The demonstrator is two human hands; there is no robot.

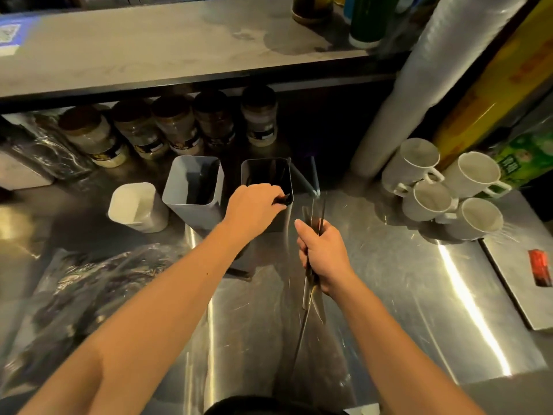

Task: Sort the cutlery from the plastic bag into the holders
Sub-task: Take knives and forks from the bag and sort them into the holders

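My left hand (254,206) reaches over the front rim of the dark metal holder (270,175) and pinches a dark piece of cutlery (284,199) at its mouth. My right hand (324,259) grips a bundle of metal cutlery (312,298), knives and thin rods sticking out above and below the fist, just right of that holder. A grey holder (179,190) stands to its left and a white holder (131,205) further left. The clear plastic bag (83,289) with dark cutlery inside lies on the counter at the left.
Several white mugs (443,187) are stacked at the right. Spice jars (176,127) line the back under a shelf (149,55). A large roll of film (425,85) leans at the right. A grey tilted holder (305,178) stands behind my right hand. A red object (540,266) lies at the far right.
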